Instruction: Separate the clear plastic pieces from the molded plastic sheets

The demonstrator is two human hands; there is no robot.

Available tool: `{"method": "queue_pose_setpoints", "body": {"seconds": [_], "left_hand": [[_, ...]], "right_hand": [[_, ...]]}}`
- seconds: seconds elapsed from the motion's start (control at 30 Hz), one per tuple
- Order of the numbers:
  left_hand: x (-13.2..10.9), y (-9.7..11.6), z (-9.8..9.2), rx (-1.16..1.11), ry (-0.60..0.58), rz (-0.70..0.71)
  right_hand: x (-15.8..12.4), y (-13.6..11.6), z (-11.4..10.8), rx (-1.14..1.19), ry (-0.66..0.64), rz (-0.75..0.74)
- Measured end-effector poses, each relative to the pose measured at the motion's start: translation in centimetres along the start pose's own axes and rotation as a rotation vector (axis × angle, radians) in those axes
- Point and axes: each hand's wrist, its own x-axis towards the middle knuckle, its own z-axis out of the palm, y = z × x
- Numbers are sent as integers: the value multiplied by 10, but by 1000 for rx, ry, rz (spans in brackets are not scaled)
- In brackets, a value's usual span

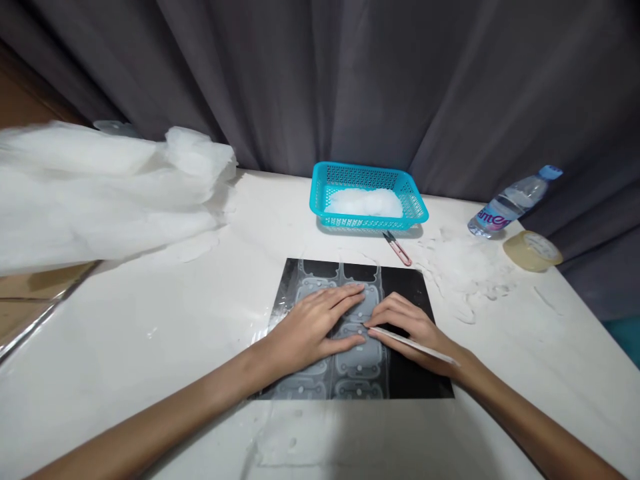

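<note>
A translucent sheet of moulded rounded-rectangle pieces (358,360) lies over a black mat (415,383) in front of me. My left hand (325,323) rests on the sheet, palm down, with the fingers stretched out and the thumb apart. Beside it, my right hand (407,327) pinches a slim white pen-like tool (417,346). The tool's tip meets the sheet between two of the pieces, close to my left fingertips; its exact kind I cannot make out. Part of the sheet is hidden under my hands, and its near end runs past the mat's front edge.
Behind the mat lie pink-handled thread snips (398,250). A turquoise basket (370,223) holds white translucent pieces. On the right are a heap of clear scraps (460,267), a roll of tape (531,252) and a water bottle (515,203). Crumpled white sheeting (100,200) covers the left.
</note>
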Motion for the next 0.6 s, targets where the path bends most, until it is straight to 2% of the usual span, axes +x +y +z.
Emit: {"method": "queue_pose_setpoints", "body": {"seconds": [0.2,0.43,0.6], "left_hand": [[0,3,-2,-5,6,-10],[0,5,-3,18,-17,-21],[1,3,-1,1,-11,-22]], "right_hand": [[1,-1,1,-53,-4,8],[0,2,8,-182,-11,-88],[0,-3,8,-280,4,-90]]}}
